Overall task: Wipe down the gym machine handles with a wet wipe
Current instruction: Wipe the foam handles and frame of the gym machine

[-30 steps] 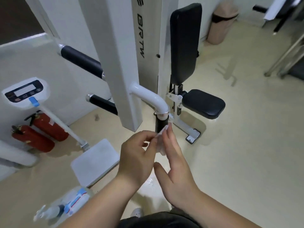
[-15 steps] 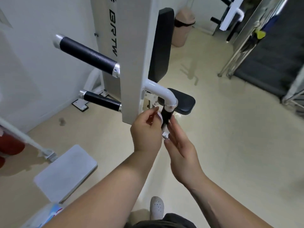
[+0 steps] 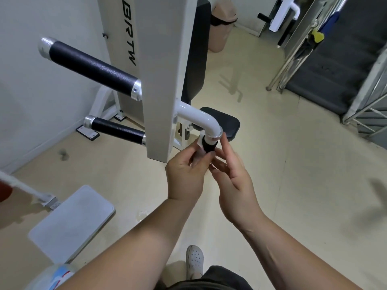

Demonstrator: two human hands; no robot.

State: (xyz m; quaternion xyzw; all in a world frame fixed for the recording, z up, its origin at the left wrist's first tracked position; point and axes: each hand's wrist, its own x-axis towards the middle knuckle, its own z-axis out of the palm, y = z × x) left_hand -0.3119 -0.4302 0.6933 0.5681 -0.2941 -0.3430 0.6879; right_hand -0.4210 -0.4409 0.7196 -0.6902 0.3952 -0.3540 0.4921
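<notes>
Left hand [image 3: 184, 176] nearer handle [image 3: 209, 146] — pinching wipe [image 3: 199, 142]

The handle [image 3: 209, 146] hangs right of the post [image 3: 159, 80], wipe [image 3: 199, 143] against its left side, seat [image 3: 224, 121] behind it, two bars [image 3: 90, 68] (one above the other) left of the post, bin [image 3: 221, 28] far behind.

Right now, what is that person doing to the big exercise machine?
A person is cleaning it. Their left hand pinches a white wet wipe against the short black handle at the end of the bent white tube. Their right hand touches the other side of that handle with fairly straight fingers. The upper long handle and the lower long handle, both on the machine's left side, have no hand on them.
</notes>
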